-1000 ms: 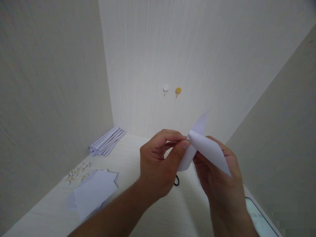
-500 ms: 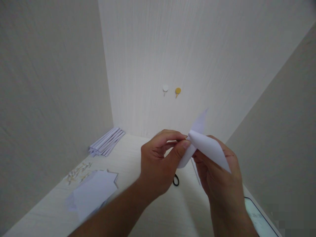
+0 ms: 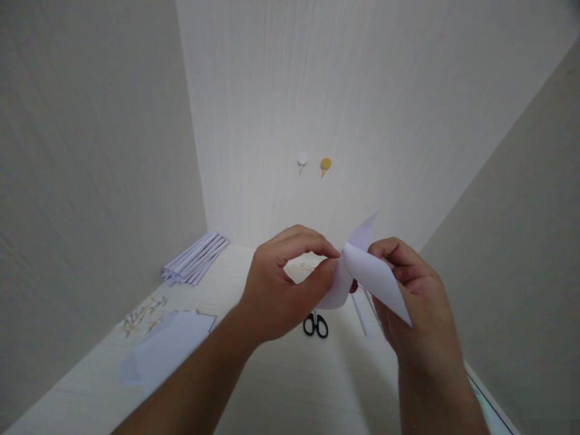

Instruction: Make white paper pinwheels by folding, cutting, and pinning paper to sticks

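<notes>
A white paper pinwheel (image 3: 374, 275) with curled blades is held up between my two hands. My left hand (image 3: 285, 284) has its thumb and forefinger tips pinched at the pinwheel's middle, and anything small between them is hidden. From behind and to the right, my right hand (image 3: 417, 302) grips the pinwheel, its fingers bent and partly covered by the paper. Black-handled scissors (image 3: 316, 325) lie on the table below my left hand, their blades mostly hidden. Beneath the pinwheel is a thin white stick (image 3: 361, 314), partly covered.
At the back left lies a bundle of white rolled paper sticks (image 3: 197, 260). Nearer are several small gold and white pieces (image 3: 144, 315) and a stack of paper sheets (image 3: 172, 344). Two hooks, one white (image 3: 302, 159) and one gold (image 3: 325, 164), are on the back wall. A screen-like device (image 3: 492, 411) shows at lower right.
My left hand has shifted slightly left, uncovering both scissor handles. The right hand has moved right, its fingers now showing behind the pinwheel. The pinwheel has tilted a little.
</notes>
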A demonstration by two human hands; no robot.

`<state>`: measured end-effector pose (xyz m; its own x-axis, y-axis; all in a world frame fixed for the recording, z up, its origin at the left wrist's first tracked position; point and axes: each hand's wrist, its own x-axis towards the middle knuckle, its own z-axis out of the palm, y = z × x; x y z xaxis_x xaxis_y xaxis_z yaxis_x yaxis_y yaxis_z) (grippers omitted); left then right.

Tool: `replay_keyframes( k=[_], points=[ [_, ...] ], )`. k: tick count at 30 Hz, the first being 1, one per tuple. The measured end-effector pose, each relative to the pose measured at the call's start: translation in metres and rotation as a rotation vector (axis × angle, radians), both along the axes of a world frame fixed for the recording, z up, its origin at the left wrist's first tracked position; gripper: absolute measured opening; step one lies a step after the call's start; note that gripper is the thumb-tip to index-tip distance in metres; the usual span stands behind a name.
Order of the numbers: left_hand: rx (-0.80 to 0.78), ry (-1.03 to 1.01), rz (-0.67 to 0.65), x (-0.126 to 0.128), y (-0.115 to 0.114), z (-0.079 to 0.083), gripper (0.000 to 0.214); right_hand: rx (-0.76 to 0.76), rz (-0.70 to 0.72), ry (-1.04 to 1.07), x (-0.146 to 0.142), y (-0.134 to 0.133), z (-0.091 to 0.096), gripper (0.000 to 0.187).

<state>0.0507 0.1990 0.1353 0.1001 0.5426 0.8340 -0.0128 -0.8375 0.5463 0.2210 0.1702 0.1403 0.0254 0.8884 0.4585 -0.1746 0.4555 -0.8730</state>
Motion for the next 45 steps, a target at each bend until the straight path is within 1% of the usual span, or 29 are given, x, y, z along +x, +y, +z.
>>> replay_keyframes(
  k=[5,9,12,16,19,22,26,29,31,37,41,45],
  points=[
    [0.05,0.075,0.023,-0.003,0.0,0.004,0.013,-0.026,-0.016,-0.018,-0.001,-0.002,0.001,0.028],
    [0.08,0.124,0.026,-0.005,0.001,0.006,0.013,-0.036,-0.035,-0.019,-0.002,-0.003,0.003,0.03],
    [0.095,0.162,0.022,-0.008,0.002,0.007,0.012,-0.047,-0.052,-0.044,-0.003,-0.005,0.004,0.028],
    [0.106,0.209,0.005,-0.011,0.003,0.008,0.011,-0.026,-0.073,-0.069,-0.005,-0.006,0.006,0.024],
    [0.111,0.239,0.006,-0.011,0.003,0.009,0.012,0.0,-0.136,-0.097,-0.006,-0.007,0.006,0.025],
    [0.127,0.288,0.019,-0.012,0.005,0.008,0.013,0.0,-0.192,-0.137,-0.006,-0.007,0.004,0.026],
    [0.164,0.353,0.066,-0.013,0.008,0.005,0.015,-0.04,-0.182,-0.153,-0.006,-0.005,0.002,0.024],
    [0.194,0.389,0.104,-0.013,0.011,0.003,0.015,-0.055,-0.207,-0.158,-0.005,-0.003,0.003,0.023],
    [0.2,0.391,0.107,-0.013,0.012,0.002,0.015,-0.046,-0.229,-0.177,-0.003,-0.001,0.004,0.022],
    [0.093,0.29,0.05,-0.013,0.017,0.003,0.012,0.027,-0.312,-0.393,0.007,0.002,0.004,0.004],
    [0.018,0.28,0.003,-0.013,0.02,0.003,0.011,0.044,-0.311,-0.444,0.009,0.004,0.001,0.005],
    [0.006,0.307,-0.027,-0.012,0.021,0.003,0.013,0.037,-0.311,-0.463,0.008,0.003,0.002,0.008]
  ],
)
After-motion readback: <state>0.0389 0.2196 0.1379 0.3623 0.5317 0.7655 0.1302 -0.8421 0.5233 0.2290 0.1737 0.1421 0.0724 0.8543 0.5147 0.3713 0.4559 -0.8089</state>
